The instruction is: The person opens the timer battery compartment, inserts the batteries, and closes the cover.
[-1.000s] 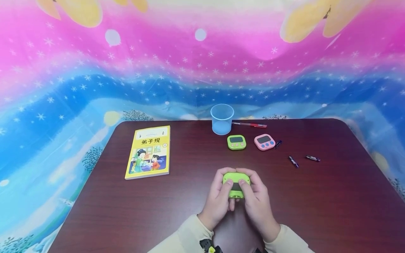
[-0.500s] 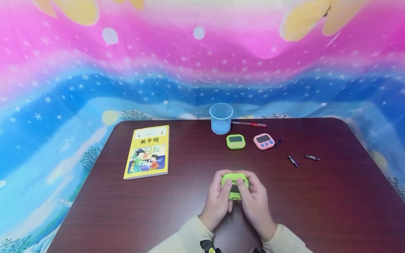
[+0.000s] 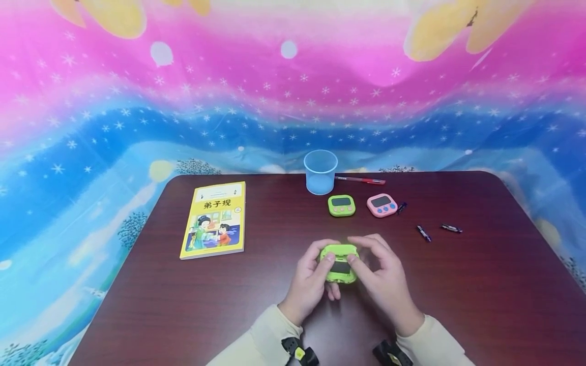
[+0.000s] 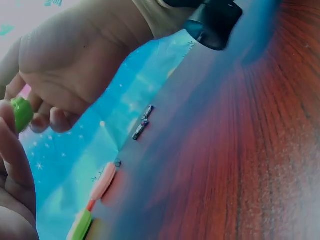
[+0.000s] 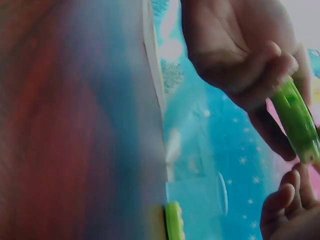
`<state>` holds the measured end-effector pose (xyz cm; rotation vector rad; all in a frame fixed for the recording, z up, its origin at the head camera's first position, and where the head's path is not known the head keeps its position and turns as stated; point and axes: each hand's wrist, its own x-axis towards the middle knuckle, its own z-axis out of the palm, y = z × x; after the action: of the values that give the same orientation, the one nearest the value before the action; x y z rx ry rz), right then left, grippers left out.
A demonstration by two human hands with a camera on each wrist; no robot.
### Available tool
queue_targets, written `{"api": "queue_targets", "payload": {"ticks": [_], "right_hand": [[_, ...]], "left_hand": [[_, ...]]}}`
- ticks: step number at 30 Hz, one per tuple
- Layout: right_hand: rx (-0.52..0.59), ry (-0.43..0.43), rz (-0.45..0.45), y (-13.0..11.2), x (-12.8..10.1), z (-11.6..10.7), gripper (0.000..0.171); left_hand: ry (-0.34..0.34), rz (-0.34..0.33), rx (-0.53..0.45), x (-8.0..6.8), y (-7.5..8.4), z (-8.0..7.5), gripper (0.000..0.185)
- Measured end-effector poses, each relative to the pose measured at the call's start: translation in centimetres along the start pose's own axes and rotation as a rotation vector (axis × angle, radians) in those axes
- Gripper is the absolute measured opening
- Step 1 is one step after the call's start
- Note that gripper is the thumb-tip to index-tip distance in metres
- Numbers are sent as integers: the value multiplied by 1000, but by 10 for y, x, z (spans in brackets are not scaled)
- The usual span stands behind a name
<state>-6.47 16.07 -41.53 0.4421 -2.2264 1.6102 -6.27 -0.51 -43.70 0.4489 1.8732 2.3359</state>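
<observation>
Head view high above the table [image 3: 458, 305], facing forward-down; both wrist views close, sideways, sharing the green timer [image 3: 339, 263]

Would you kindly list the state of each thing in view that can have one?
Green timer in hand: held off the table, gripped by the left hand and the right hand.
Small green timer on the dark wooden table: lying face up, untouched.
Pink timer: lying face up, untouched.
Clear blue plastic cup: upright, looks empty.
Yellow picture book: closed, lying flat.
Red pen: lying flat behind the cup.
</observation>
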Motion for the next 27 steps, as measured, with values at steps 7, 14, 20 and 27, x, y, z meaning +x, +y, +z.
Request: {"api": "queue_targets", "payload": {"ticks": [7, 14, 20, 27], "right_hand": [[-44, -99, -36, 4, 8, -17, 28], [-165, -85, -128, 10, 13, -30, 30], [-169, -67, -148, 11, 15, -36, 30], [-199, -21, -143, 11, 18, -47, 31]], "left_hand": [[-63, -37, -55, 1, 0, -1, 33], [-218, -132, -146, 4, 3, 0, 76], [-250, -130, -164, 6, 3, -3, 85], [-219, -101, -49, 10, 7, -11, 79]]}}
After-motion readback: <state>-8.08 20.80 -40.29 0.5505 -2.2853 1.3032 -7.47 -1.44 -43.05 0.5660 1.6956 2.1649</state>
